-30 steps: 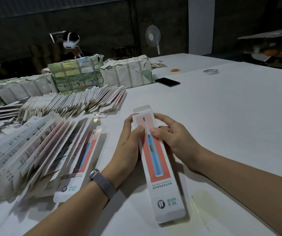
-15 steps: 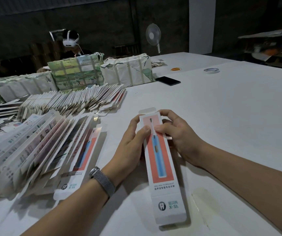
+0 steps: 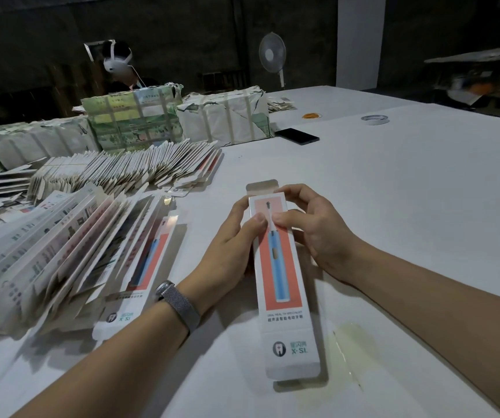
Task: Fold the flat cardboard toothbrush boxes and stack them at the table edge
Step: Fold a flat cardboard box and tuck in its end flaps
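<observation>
A long white toothbrush box [image 3: 283,285] with an orange panel and a blue brush picture lies lengthwise on the white table [image 3: 408,191]. Its far end flap [image 3: 262,187] stands open. My left hand [image 3: 230,251] grips the box's far end from the left, thumb on the printed face. My right hand [image 3: 312,230] grips the same end from the right, thumb on the face and fingers curled round the far corner. A leaning row of flat boxes [image 3: 70,251] lies to the left.
A second fanned row of flat boxes [image 3: 128,173] and wrapped paper bundles [image 3: 224,119] fill the back left. A black phone [image 3: 297,136], a tape roll [image 3: 374,119] and rubber bands [image 3: 312,116] lie farther back. A person sits behind the bundles. A yellowish stain [image 3: 348,336] marks the table.
Both hands have pushed the box slightly away and to the right, turning it straighter. My thumbs now sit close together on the face near the far end.
</observation>
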Available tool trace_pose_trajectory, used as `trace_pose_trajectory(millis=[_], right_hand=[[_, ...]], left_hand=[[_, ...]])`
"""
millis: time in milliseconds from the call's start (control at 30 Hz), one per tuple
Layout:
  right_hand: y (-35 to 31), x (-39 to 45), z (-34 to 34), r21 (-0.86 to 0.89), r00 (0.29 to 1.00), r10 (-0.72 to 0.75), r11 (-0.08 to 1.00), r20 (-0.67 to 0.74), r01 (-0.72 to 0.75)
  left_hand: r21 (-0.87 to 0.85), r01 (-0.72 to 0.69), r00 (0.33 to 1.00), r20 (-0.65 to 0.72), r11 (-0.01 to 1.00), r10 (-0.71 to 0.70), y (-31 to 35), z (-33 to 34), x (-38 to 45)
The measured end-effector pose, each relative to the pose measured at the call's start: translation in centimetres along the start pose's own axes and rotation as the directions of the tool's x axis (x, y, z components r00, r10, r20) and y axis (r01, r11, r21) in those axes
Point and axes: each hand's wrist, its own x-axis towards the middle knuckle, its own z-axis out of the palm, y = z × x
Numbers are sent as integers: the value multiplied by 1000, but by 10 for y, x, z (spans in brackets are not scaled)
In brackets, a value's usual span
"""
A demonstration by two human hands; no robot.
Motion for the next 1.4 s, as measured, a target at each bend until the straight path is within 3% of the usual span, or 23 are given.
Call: trace_pose_trajectory(millis=[200,467,767,1267,1400], right_hand=[[1,1,-1,30,1000,-9,1000,-13,10],[1,1,0,13,999,-30,999,-34,30],[0,1,3,-27,997,63,998,37,-62],[-4,2,2,-15,997,69,998,46,-68],[-1,0,5,-89,999,27,996,31,-24]], left_hand=[[-64,18,1000,-11,998,-19,1,0,-2],[-22,38,999,-4,999,-38,-3,-3,1],[-132,21,1000,-11,991,-22,-7,-3,4],[-130,0,1000,-21,991,-3,-12,-3,8],[-103,4,1000,-17,995,-6,-11,-5,7]])
